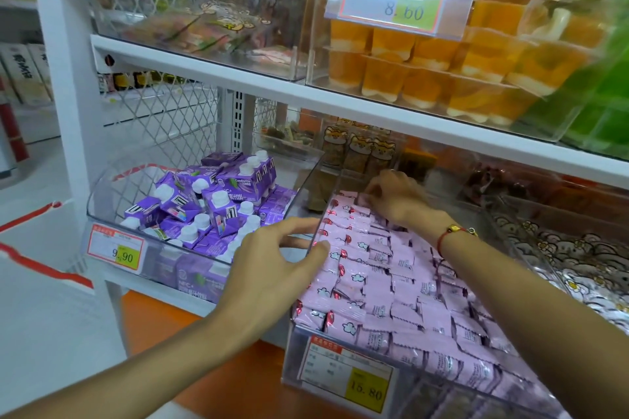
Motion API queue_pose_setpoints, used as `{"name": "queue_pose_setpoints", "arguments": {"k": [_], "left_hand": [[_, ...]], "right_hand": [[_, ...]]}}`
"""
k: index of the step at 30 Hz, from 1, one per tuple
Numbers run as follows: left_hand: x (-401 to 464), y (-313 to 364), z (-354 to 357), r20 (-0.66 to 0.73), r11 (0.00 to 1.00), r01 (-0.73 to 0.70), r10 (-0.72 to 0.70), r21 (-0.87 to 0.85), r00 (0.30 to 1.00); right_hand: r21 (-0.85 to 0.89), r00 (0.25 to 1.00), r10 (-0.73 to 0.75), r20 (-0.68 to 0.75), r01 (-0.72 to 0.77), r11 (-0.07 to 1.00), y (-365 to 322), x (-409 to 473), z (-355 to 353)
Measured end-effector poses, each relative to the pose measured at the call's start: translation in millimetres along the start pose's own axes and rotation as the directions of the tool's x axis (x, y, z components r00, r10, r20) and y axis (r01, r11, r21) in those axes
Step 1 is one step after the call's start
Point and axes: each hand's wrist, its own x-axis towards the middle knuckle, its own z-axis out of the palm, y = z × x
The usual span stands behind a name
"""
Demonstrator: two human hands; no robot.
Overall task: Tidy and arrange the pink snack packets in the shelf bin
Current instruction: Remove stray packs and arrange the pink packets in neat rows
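Note:
Several pink snack packets (391, 296) lie in rows in a clear plastic bin (308, 355) pulled forward from the lower shelf. My left hand (272, 265) is at the bin's left wall, its thumb touching the packets near the edge and its fingers spread along the outside of the wall. My right hand (398, 197), with a red bracelet on the wrist, reaches to the back of the bin, where its curled fingers pinch a pink packet. The packets under that hand are hidden.
A clear bin of purple drink cartons (204, 207) stands to the left, tagged 9.90. A bin of flower-print packets (578, 265) sits to the right. The white shelf above (306, 95) carries orange jelly cups (442, 71) and overhangs the bins. The pink bin's tag (354, 374) reads 15.80.

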Motion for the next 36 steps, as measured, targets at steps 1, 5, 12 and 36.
{"name": "queue_pose_setpoints", "arguments": {"k": [1, 5, 12, 36], "left_hand": [[0.3, -0.3, -0.5, -0.009, 1.000, -0.003, 0.003, 0.008, 1.000], [-0.8, 1.9, -2.3, -0.004, 0.999, 0.010, -0.010, 0.051, 1.000], [-0.3, 7.0, -4.1, 0.004, 0.995, 0.027, -0.028, 0.094, 1.000], [-9.8, 51.4, -4.1, 0.226, 0.979, -0.139, 0.171, -0.148, 0.959]], "right_hand": [[0.027, 0.999, 0.000, -0.032, 0.001, 1.000, -0.7, -1.2, 1.2], [0.144, 0.977, 0.013, -0.211, 0.018, 0.989, -6.7, -5.7, 2.4], [0.714, 0.807, 0.450, -0.382, -0.052, 0.698, -19.8, -36.8, -30.6], [0.326, 0.858, -0.356, -0.370, 0.478, 0.816, -39.4, -169.4, -53.9]]}}
